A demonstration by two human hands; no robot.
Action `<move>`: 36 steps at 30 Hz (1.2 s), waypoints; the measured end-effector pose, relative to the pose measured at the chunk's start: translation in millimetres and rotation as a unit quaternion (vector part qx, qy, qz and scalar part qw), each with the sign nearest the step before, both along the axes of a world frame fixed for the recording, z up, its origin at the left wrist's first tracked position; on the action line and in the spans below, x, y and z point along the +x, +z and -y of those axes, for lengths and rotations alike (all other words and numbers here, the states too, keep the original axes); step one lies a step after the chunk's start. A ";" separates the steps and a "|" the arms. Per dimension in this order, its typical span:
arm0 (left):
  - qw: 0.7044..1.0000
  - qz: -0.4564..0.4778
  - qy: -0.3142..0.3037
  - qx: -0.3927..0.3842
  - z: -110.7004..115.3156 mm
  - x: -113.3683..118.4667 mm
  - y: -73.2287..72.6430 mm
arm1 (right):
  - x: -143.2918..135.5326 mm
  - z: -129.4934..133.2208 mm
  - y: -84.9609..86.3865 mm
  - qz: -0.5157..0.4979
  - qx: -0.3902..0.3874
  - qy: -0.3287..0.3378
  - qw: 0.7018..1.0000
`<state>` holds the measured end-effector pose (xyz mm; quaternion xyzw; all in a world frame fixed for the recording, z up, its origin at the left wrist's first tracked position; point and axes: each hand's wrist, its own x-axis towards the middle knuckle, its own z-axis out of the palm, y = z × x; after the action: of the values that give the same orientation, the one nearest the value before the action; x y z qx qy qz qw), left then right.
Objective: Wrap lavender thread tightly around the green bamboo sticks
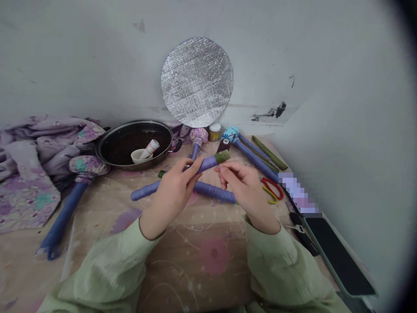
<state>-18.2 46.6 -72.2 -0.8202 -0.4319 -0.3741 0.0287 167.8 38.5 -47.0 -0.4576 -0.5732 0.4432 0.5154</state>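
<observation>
My left hand is wrapped round a green stem whose middle is bound in purple thread. The stem's bare green tip points up to the right. Close by that tip, my right hand has thumb and fingertips pinched together; what lies between them is too fine to make out. Under both hands a second stick, wound fully in blue-purple thread, rests on the table. A dark spool stands just behind the stem. Scissors with red and yellow handles lie right of my right hand.
A black pan holds a white cup with a rolled tube. Cloth-headed wrapped sticks lie left and right. Purple floral cloth is heaped left. A silver disc leans on the wall; a phone lies right.
</observation>
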 end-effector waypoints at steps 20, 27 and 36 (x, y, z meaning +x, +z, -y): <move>0.974 -0.025 0.053 0.220 14.7 18.6 -9.1 | -3.4 -16.0 -22.9 -0.082 -0.055 -0.094 0.991; 0.986 0.074 -0.103 -0.108 18.2 19.1 1.5 | 4.6 -8.9 -6.2 0.048 0.045 -0.090 0.994; 0.865 0.239 -0.205 -0.391 26.3 12.9 18.1 | 1.4 -3.1 0.0 0.010 0.024 -0.019 0.999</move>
<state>-5.4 20.2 -54.1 -0.7195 -0.3582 -0.3570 -0.4759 169.2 41.6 -47.0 -0.4601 -0.5802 0.4149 0.5287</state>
